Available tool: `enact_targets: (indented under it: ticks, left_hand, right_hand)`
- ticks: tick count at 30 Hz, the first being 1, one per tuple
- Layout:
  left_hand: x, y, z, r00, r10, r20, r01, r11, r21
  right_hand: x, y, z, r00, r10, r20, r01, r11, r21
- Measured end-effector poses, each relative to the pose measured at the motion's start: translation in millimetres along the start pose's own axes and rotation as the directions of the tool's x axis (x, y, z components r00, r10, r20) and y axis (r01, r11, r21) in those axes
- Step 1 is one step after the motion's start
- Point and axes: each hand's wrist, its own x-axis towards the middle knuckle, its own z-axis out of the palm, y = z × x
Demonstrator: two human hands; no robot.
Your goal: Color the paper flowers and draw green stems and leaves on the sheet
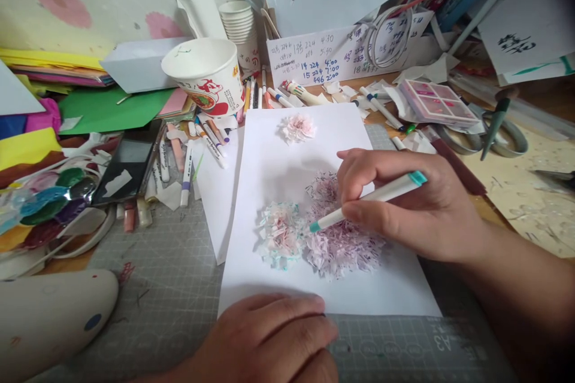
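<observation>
Between the thumb and fingers of my right hand (399, 203) is a white marker pen (372, 200) with teal ends. Its lower end points left, close to a paper flower (281, 233) with white petals, teal edges and a pinkish middle. Behind and below the pen lies a larger cluster of purple-tinged paper flowers (345, 251), partly covered by that hand. A small pale pink flower (297, 128) sits near the far edge of the white paper sheet (251, 287). My left hand (274, 341) rests over the sheet's near edge, fingers stretched out and holding nothing visible.
A grey cutting mat (157, 293) lies under the sheet. A paper bowl (204, 78) and several markers (213, 149) stand or lie behind it. To the left are a phone (128, 158) and a paint palette (54, 203); to the right, scissors (489, 137) and a pink case (435, 102).
</observation>
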Motion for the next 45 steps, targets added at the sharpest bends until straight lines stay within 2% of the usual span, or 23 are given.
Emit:
enact_targets:
  ticks: [3, 6, 8, 13, 18, 21, 23, 24, 26, 30, 35, 38, 41, 45]
  left_hand:
    - [0.0, -0.1, -0.3, 1.000, 0.011, 0.016, -0.011, 1.000, 0.023]
    - [1.5, 0.7, -0.1, 1.000, 0.009, 0.017, -0.010, 1.000, 0.015]
    - [2.6, 1.9, -0.1, 1.000, 0.000, 0.002, 0.000, 1.000, -0.003]
    - [5.3, 4.2, -1.3, 0.995, -0.071, -0.070, 0.065, 0.994, -0.084]
    - [9.6, 1.6, -2.6, 0.995, -0.057, -0.083, 0.049, 0.994, -0.094]
    - [12.1, -1.0, 3.4, 0.993, -0.054, -0.101, 0.044, 0.994, -0.098]
    - [12.7, -2.5, 11.7, 0.981, -0.047, -0.191, 0.030, 0.996, -0.089]
    - [12.4, -2.9, 16.3, 0.943, -0.020, -0.333, -0.006, 0.997, -0.079]
    - [10.9, -3.2, 24.1, 0.909, -0.004, -0.416, -0.021, 0.998, -0.055]
    - [7.5, -1.2, 29.8, 0.920, -0.009, -0.391, -0.021, 0.997, -0.073]
    - [8.1, 4.4, 32.2, 0.903, -0.070, -0.423, 0.017, 0.992, -0.127]
    - [9.3, 6.1, 34.2, 0.895, -0.087, -0.438, 0.040, 0.993, -0.115]
    - [10.6, 5.3, 32.0, 0.911, -0.068, -0.407, 0.037, 0.996, -0.084]
    - [11.4, 2.6, 26.1, 0.934, -0.040, -0.354, 0.008, 0.996, -0.090]
  right_hand:
    - [-0.2, 0.1, 1.4, 0.998, -0.045, 0.052, 0.047, 0.998, -0.031]
    - [0.1, -0.7, 1.8, 0.999, -0.042, 0.034, 0.044, 0.998, -0.050]
    - [0.4, -1.5, 1.4, 0.999, -0.028, 0.022, 0.029, 0.999, -0.030]
    - [0.0, -3.2, 0.8, 0.995, -0.045, 0.089, 0.052, 0.996, -0.072]
    - [-0.9, -3.1, 0.5, 0.995, -0.049, 0.092, 0.057, 0.995, -0.078]
    - [-1.7, -3.2, 0.0, 0.996, -0.047, 0.078, 0.053, 0.996, -0.073]
    - [-2.4, -3.6, 0.6, 0.998, -0.029, 0.046, 0.032, 0.998, -0.049]
    - [-2.7, -3.8, 1.4, 0.999, -0.025, 0.036, 0.027, 0.999, -0.040]
    - [-3.3, -4.2, 3.5, 0.999, -0.032, 0.044, 0.033, 0.999, -0.039]
    - [-3.8, -5.6, 6.7, 0.994, -0.071, 0.084, 0.075, 0.996, -0.048]
    - [-2.7, -8.7, 11.2, 0.996, -0.063, 0.069, 0.067, 0.996, -0.056]
    - [-2.0, -8.6, 17.2, 0.988, -0.101, 0.114, 0.109, 0.992, -0.068]
    - [-2.2, -8.1, 19.4, 0.983, -0.125, 0.137, 0.133, 0.990, -0.055]
    - [-2.7, -7.6, 16.6, 0.992, -0.064, 0.109, 0.072, 0.995, -0.073]
